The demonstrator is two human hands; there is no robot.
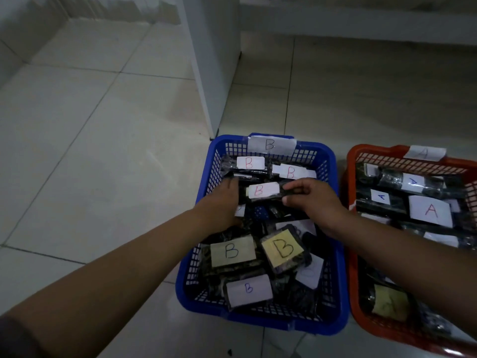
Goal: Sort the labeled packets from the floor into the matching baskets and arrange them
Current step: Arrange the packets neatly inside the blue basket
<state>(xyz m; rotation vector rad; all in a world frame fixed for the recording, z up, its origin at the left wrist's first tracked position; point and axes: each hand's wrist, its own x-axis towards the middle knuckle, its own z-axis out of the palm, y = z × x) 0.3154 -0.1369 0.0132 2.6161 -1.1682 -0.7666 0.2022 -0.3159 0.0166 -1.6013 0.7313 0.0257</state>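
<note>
Blue basket (260, 322) marked B: both hands hold one dark B packet (260, 191) above its middle — right hand (313, 200) pinching an end, left hand (222, 202) gripping the other. Best lowered flat, label up, beside the far-edge packets (251, 164).

We have one view only, from a camera on the person's head, looking forward and steeply down at the floor (108, 151). It sits close: both forearms run in from 7 and 5 o'clock, the blue basket (335, 301) fills the lower centre, and the red basket (352, 161) is cut off at 4 o'clock. The wide lens bends the tile lines toward the edges.
</note>
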